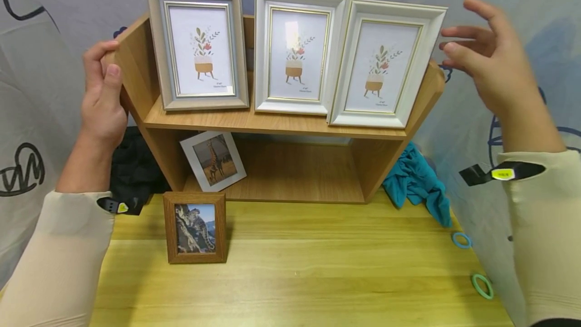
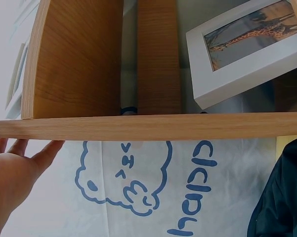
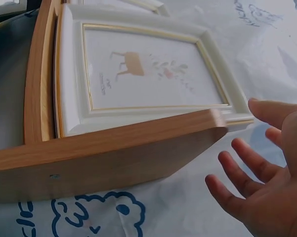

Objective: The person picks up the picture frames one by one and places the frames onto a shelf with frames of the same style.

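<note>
In the head view, a wooden shelf (image 1: 272, 127) carries a beige picture frame (image 1: 244, 64) and two white frames on its top tier, the middle one (image 1: 260, 49) and the right one (image 1: 406, 95), all showing a potted-plant print. My left hand (image 1: 103, 102) rests against the left side panel (image 2: 138, 127), fingertips and thumb on its outer face near the upper corner. Beside the right white frame, my right hand (image 1: 495, 54) hovers with spread, loosely bent fingers and holds nothing. In the right wrist view its fingertips are apart from the panel (image 3: 108, 173).
A white giraffe frame (image 1: 195, 158) leans tilted in the lower tier. On the yellow wooden table (image 1: 317, 266) stands a brown leopard frame (image 1: 169, 231). Teal cloth (image 1: 417, 178), a blue ring (image 1: 461, 240) and a green ring (image 1: 482, 286) lie right; dark cloth (image 1: 136, 160) lies left.
</note>
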`<state>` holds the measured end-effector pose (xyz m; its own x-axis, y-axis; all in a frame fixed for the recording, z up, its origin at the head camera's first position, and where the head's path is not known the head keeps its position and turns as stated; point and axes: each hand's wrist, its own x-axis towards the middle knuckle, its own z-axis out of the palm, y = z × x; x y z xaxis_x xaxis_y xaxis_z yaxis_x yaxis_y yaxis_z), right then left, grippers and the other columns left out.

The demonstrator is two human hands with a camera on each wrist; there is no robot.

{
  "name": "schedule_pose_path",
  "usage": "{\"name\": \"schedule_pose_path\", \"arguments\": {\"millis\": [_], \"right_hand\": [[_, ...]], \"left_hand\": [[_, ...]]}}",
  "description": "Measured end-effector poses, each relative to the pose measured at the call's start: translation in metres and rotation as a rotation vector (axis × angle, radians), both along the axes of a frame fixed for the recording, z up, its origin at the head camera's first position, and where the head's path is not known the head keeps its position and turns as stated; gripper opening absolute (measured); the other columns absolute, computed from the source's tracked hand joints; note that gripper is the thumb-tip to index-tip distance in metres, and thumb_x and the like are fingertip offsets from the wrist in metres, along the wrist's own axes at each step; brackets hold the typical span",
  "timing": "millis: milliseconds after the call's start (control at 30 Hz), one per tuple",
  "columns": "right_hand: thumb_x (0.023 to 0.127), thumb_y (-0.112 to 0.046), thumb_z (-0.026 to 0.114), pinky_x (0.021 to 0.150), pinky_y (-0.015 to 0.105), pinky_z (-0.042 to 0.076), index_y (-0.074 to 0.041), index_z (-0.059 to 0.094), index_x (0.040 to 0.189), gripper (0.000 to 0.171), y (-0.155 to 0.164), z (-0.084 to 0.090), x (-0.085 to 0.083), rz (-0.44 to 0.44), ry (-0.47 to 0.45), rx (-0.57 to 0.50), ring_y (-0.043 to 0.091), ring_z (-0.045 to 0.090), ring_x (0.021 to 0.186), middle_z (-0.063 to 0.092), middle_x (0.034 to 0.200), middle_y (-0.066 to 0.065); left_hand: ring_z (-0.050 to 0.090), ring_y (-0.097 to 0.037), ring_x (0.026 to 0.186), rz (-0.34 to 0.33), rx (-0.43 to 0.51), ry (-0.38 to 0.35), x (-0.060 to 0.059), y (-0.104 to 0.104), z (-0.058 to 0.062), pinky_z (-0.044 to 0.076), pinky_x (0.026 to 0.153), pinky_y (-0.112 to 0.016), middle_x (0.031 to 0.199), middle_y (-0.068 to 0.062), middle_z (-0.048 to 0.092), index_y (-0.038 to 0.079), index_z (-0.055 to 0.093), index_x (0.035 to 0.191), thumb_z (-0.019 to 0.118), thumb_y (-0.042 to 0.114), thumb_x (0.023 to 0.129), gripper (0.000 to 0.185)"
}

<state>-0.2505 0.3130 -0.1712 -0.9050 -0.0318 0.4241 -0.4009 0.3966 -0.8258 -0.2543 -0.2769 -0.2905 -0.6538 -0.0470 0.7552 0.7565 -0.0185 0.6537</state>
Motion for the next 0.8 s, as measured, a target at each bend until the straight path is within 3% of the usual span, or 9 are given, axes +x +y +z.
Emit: {"name": "schedule_pose_path", "arguments": {"millis": [167,300,400,500,733,800], "right_hand": [[0.097,-0.006,0.069,0.089,0.013,0.050,-0.027,0.041,0.156,0.069,0.002,-0.003,0.014,0.004,0.051,-0.072,0.021,0.056,0.122,0.058,0.135,0.004],[0.097,-0.005,0.070,0.090,0.013,0.050,-0.024,0.042,0.156,0.068,0.003,-0.009,0.024,-0.006,0.070,-0.056,0.022,0.056,0.124,0.058,0.137,0.005],[0.096,-0.001,0.070,0.091,0.014,0.050,-0.020,0.044,0.155,0.067,0.003,-0.017,0.031,0.042,0.088,-0.093,0.023,0.054,0.127,0.057,0.140,0.006],[0.096,0.003,0.068,0.094,0.015,0.050,-0.016,0.047,0.153,0.064,0.002,-0.027,0.034,0.116,0.104,-0.143,0.026,0.052,0.131,0.054,0.143,0.008],[0.097,0.000,0.068,0.103,0.017,0.045,-0.015,0.051,0.150,0.058,-0.003,-0.048,0.034,0.102,0.093,-0.123,0.028,0.042,0.139,0.041,0.157,0.011],[0.096,0.002,0.067,0.101,0.017,0.047,-0.012,0.052,0.149,0.057,-0.005,-0.055,0.032,0.136,0.095,-0.188,0.030,0.041,0.138,0.039,0.158,0.012]], "left_hand": [[0.041,-0.022,0.111,0.006,-0.002,-0.012,0.001,0.000,0.001,0.034,0.086,-0.031,0.136,-0.013,0.043,0.006,0.039,0.138,0.042,0.023,0.111,0.032],[0.041,-0.022,0.110,0.001,0.009,-0.020,0.001,0.001,0.001,0.034,0.086,-0.031,0.135,-0.012,0.043,0.007,0.040,0.138,0.042,0.022,0.111,0.031],[0.042,-0.022,0.109,-0.002,0.010,-0.011,0.001,0.001,0.000,0.034,0.085,-0.031,0.134,-0.013,0.044,0.006,0.040,0.137,0.042,0.022,0.111,0.031],[0.042,-0.022,0.107,-0.001,0.003,0.002,0.001,0.000,0.000,0.034,0.084,-0.030,0.133,-0.013,0.045,0.006,0.040,0.137,0.042,0.022,0.111,0.031],[0.041,-0.022,0.111,0.004,0.006,-0.009,0.001,0.001,0.000,0.033,0.088,-0.033,0.135,-0.013,0.043,0.006,0.040,0.138,0.042,0.021,0.111,0.031],[0.041,-0.023,0.113,0.006,0.006,-0.012,0.001,0.001,0.000,0.033,0.089,-0.034,0.136,-0.013,0.043,0.006,0.040,0.137,0.042,0.022,0.110,0.031]]}}
